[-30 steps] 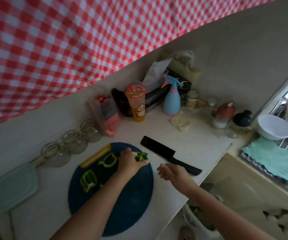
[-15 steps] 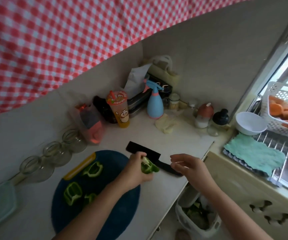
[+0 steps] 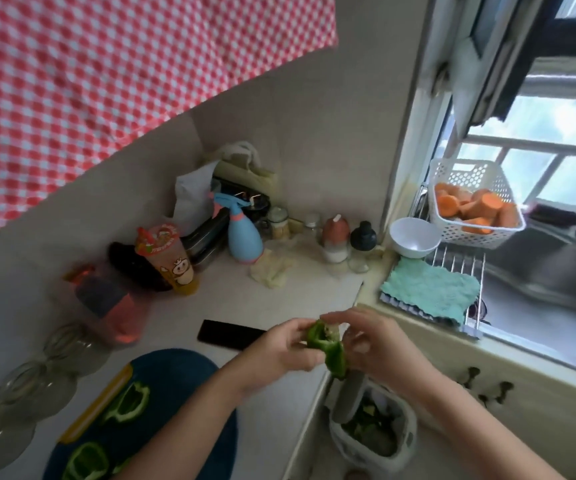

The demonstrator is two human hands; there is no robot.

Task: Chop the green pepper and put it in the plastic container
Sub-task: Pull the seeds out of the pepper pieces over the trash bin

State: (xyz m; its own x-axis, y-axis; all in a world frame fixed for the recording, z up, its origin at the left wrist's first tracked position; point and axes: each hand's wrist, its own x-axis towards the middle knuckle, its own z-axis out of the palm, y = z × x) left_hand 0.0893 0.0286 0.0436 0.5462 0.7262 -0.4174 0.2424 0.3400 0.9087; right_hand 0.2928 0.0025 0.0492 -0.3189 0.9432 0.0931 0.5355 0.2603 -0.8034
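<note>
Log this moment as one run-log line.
left hand: grips pepper piece | right hand: pinches its top | knife: lying on counter | cut rings: on blue board

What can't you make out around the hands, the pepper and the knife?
Head view only:
- Handle of the knife: behind the left hand; only the blade shows.
- Part of the green pepper piece: under fingers of left hand and right hand.
- Near side of the cutting board: cut off by the bottom edge.
- Contents of the bin: dim, blurred.
</note>
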